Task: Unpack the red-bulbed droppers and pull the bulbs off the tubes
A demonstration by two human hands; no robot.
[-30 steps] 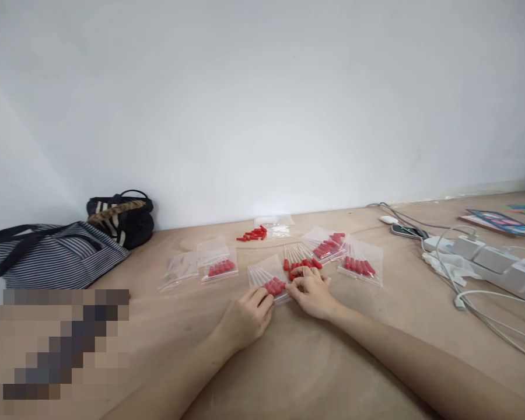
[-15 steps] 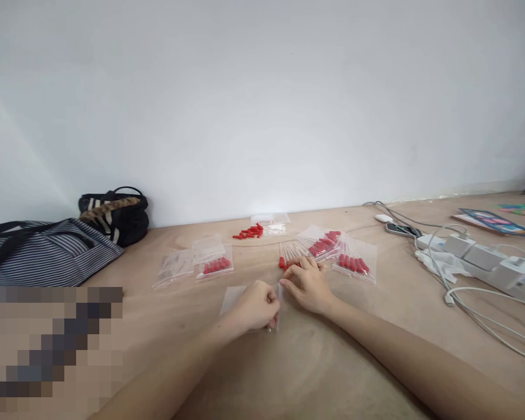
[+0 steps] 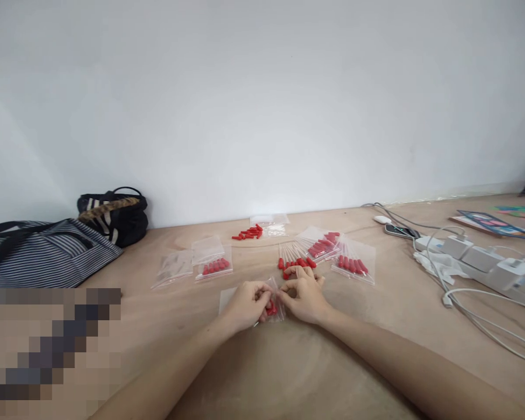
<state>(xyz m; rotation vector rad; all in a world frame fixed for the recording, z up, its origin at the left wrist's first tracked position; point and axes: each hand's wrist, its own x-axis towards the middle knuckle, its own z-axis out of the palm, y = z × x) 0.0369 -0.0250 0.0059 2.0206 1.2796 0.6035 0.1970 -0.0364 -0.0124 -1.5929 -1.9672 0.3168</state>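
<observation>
My left hand (image 3: pixel 245 304) is closed on a small clear zip bag (image 3: pixel 278 315) just above the table. Red pieces (image 3: pixel 271 308) show through the plastic beside its fingertips. At the bag's other edge, my right hand (image 3: pixel 305 296) pinches the plastic between thumb and forefinger, the remaining fingers curled. Right behind that hand lies a fan of thin white sticks with red ends (image 3: pixel 308 263). Part of the bag is hidden under my left hand.
Filled zip bags (image 3: pixel 353 262) lie to the right, another bag (image 3: pixel 214 262) to the left. Loose red pieces (image 3: pixel 250 232) and white sticks (image 3: pixel 275 230) sit near the wall. A power strip with chargers (image 3: pixel 485 262) and cables occupies the right; a striped bag (image 3: pixel 65 251) the left.
My right hand has drawn back from the red-ended sticks to the bag's edge. The bag's edge has been raised and turned, and its red contents show more plainly.
</observation>
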